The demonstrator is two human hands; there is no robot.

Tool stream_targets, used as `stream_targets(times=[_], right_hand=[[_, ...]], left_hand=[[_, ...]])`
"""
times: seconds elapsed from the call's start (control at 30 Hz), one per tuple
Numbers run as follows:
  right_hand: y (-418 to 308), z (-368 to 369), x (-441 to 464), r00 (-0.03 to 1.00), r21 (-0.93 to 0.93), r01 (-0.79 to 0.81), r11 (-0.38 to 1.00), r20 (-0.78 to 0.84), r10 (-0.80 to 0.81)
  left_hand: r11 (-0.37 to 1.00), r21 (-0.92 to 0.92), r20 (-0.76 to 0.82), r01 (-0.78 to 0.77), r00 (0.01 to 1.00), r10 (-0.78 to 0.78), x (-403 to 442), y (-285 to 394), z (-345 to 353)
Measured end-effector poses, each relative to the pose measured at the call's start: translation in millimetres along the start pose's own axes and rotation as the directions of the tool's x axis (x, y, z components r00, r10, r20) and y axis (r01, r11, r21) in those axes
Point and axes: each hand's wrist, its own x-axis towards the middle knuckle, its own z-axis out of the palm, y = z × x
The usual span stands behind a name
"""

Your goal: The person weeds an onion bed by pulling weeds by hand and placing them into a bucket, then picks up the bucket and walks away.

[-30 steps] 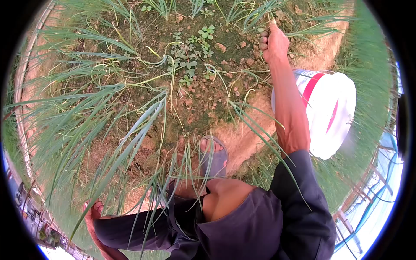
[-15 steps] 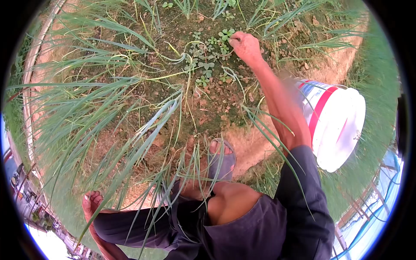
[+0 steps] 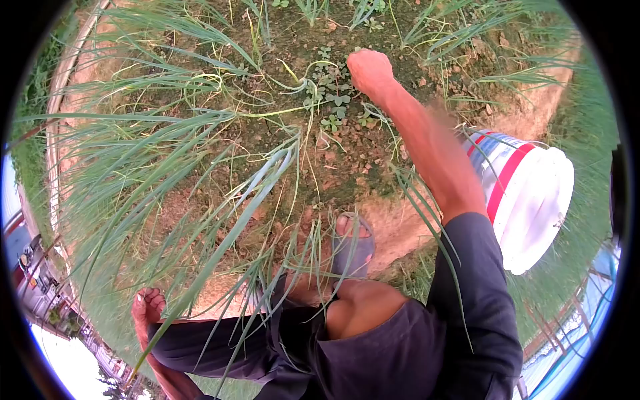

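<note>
My right hand (image 3: 370,69) is closed in a fist low over the soil, at the upper edge of a patch of small round-leaved weeds (image 3: 338,100). A bit of green shows at its fingertips; the rest of what it grips is hidden under the hand. Below and left of it grow green onion plants (image 3: 263,170) with long thin leaves, some of them bent. Far to the lower left, beside my bent knee, my left hand (image 3: 148,307) has its fingers curled in, with nothing visible in them.
A white bucket (image 3: 537,207) with a red band lies tilted on its side, right of my right forearm. My sandalled foot (image 3: 353,243) stands on bare earth at the bed's near edge. More onion plants (image 3: 460,33) grow at the far side, and a pale border (image 3: 60,113) runs along the left.
My right hand has gone from pinching at a leafy weed to a tighter fist, turned more over it. The whole view has shifted slightly; my left hand stays beside the knee.
</note>
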Motion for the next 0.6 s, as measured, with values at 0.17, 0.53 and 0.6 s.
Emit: stream_targets(times=[0.17,0.53,0.6], right_hand=[[-2.1,-6.4,9.9,0.976,0.092,-0.173,0.981,0.149,0.158],[54.4,-9.0,-29.5,0.851,0.829,-0.5,0.25,0.418,0.318],[45.9,-2.5,-29.5,0.914,0.807,-0.386,0.447,0.269,0.303]], left_hand=[[0.998,0.052,-0.077,-0.017,0.997,0.021,-1.2,-4.3,-13.0],[0.996,0.082,-0.028,0.045,0.999,-0.043,10.8,-10.1,-27.8],[0.996,0.074,-0.006,0.058,0.998,-0.058,13.4,-9.6,-28.2]])
